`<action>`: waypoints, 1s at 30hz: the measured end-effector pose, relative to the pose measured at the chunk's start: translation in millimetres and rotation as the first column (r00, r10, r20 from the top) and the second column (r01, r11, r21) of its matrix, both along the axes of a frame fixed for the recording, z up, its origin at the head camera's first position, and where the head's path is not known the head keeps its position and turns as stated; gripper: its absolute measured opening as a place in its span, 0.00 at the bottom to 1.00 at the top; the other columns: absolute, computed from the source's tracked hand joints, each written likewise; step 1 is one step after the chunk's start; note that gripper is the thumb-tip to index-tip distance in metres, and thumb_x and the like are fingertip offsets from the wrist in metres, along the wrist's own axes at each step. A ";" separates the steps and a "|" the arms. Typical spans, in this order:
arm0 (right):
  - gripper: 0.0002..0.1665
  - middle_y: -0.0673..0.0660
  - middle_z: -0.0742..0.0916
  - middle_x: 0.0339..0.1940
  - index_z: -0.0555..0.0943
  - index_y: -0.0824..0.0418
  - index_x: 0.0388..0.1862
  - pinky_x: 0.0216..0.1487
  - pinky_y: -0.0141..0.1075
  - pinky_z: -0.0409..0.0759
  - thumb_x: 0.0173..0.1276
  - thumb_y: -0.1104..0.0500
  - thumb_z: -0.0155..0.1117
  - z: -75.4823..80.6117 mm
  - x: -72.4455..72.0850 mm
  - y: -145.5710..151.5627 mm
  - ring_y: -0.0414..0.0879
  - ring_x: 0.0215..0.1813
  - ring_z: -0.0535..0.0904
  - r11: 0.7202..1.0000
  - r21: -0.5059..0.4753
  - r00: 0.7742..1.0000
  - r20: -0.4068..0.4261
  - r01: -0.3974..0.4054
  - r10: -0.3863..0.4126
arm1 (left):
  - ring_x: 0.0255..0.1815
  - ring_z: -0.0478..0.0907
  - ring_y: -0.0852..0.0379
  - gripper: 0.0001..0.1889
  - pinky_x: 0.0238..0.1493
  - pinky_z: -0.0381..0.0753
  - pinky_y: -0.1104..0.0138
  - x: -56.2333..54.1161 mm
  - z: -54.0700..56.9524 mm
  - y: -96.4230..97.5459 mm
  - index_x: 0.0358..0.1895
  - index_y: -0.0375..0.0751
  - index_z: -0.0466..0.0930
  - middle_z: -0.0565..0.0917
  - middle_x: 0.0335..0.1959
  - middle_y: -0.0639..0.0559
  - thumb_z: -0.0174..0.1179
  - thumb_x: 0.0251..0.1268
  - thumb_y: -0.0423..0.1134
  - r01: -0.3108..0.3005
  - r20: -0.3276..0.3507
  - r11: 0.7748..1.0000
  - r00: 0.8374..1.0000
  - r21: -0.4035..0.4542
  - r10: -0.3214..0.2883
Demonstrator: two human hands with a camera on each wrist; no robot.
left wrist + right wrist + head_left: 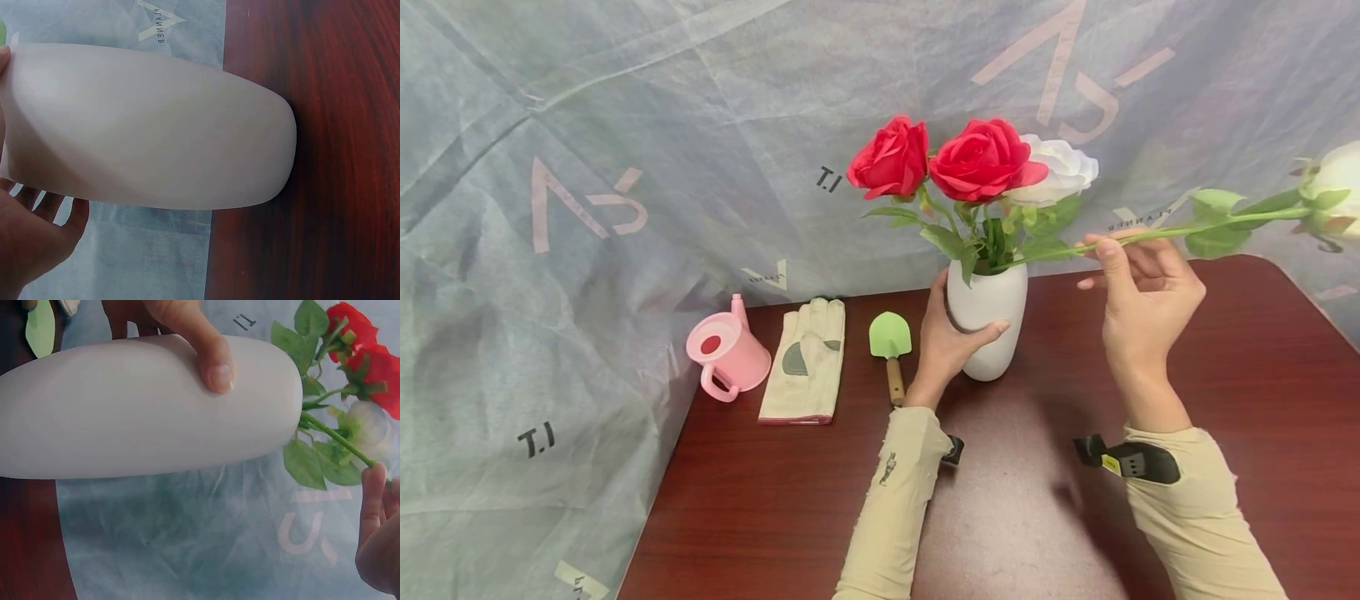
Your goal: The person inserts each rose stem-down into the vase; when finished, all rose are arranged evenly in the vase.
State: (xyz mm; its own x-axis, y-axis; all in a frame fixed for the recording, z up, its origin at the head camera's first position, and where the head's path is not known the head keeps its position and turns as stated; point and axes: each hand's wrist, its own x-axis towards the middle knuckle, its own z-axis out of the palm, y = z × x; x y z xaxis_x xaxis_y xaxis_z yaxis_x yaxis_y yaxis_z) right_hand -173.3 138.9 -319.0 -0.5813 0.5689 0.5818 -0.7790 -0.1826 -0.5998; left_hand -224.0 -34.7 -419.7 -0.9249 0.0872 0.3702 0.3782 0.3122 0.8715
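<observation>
A white vase (1000, 292) stands on the table, tilted slightly if at all. My left hand (949, 342) grips its side, thumb across the front. Two red roses, one at the left (891, 158) and one in the middle (985, 160), rise from its mouth beside a white rose (1060, 171). My right hand (1150, 308) pinches the green stem (1247, 219) of another white rose (1341, 192), its bloom cut off by the frame's right edge. That stem slants nearly level, its lower end at the vase mouth in the right wrist view, where the vase (144, 419) looms large.
Left of the vase lie a small trowel (891, 337) with a green blade and wooden handle, and a pair of cream gloves (805, 383). A pink watering can (737, 354) stands near the table's left edge. A grey printed sheet (700, 125) hangs behind the reddish-brown table (760, 517).
</observation>
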 end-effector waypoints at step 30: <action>0.08 0.60 0.86 0.28 0.78 0.81 0.32 0.25 0.31 0.78 0.56 0.73 0.65 -4.6 -10.8 -16.9 0.47 0.31 0.83 0.974 0.210 0.992 0.109 -0.082 0.060 | 0.53 0.70 0.63 0.49 0.49 0.73 0.62 -0.8 -1.3 1.7 0.68 0.62 0.54 0.69 0.58 0.63 0.74 0.40 0.51 -0.005 -0.004 1.000 1.000 0.007 0.005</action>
State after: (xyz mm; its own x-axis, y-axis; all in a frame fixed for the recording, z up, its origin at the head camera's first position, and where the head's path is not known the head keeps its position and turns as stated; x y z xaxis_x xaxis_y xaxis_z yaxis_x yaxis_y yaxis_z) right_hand -184.1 122.0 -323.6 -0.6779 0.3928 0.6214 -0.7018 -0.0942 -0.7061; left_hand -224.8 -33.0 -421.0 -0.9239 0.0803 0.3742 0.3800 0.3077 0.8723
